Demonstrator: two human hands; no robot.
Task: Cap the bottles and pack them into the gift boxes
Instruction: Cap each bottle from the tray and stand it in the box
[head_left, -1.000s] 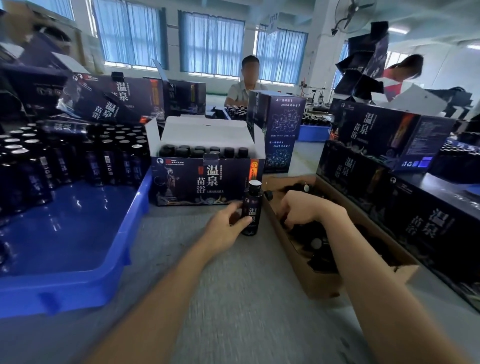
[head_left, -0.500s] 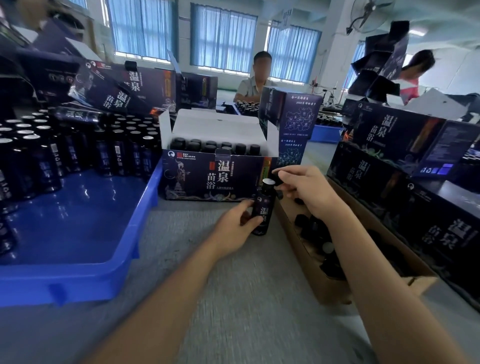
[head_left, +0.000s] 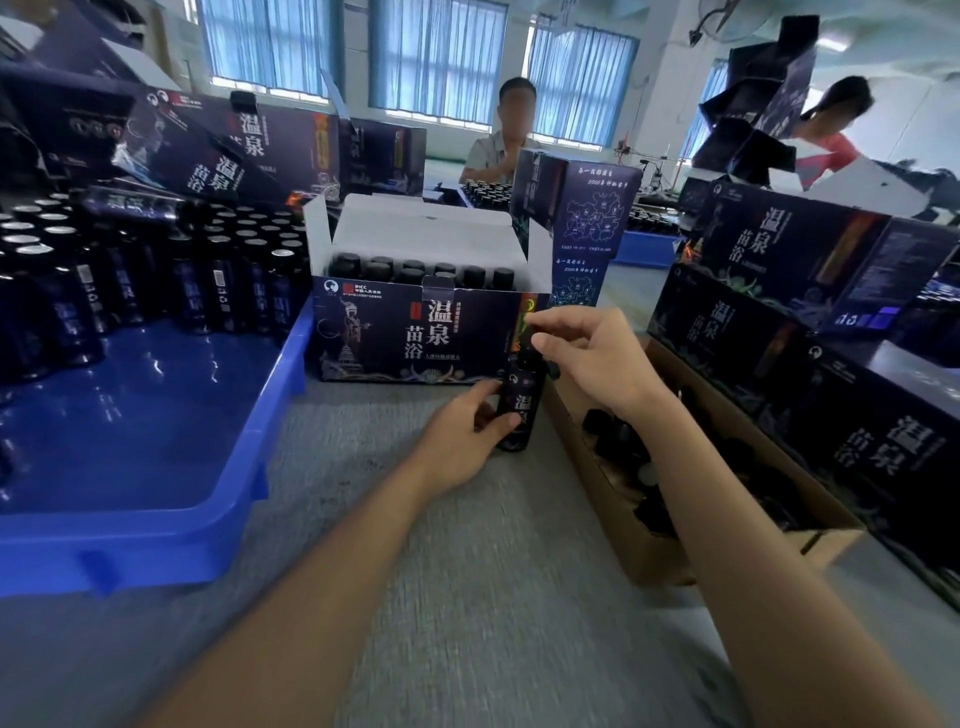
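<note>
Blue-curtained windows run along the far wall, and a grey worktop (head_left: 467, 597) stretches out under the person's arms. Standing upright on it, just in front of the open gift box (head_left: 415, 338), is a small dark bottle (head_left: 519, 410) with pale characters down its label. Its top carries a black cap (head_left: 523, 358), though the right hand (head_left: 597, 364) hides part of it. That hand's fingers (head_left: 561, 321) are drawn in close, thumb and forefinger pinching the cap from above. The left hand (head_left: 457, 441) grips the bottle low on its body, fingers curled round it and thumb across the front. Inside the gift box, rows of capped bottles (head_left: 415, 270) stand upright below the raised white flaps. To the left, a blue tray (head_left: 156, 519) holds many silver-topped bottles (head_left: 156, 280). To the right, a brown carton (head_left: 613, 509) sits just beside the held bottle with loose black caps (head_left: 618, 441) inside, and closed boxes (head_left: 831, 374) are stacked beyond it.
</note>
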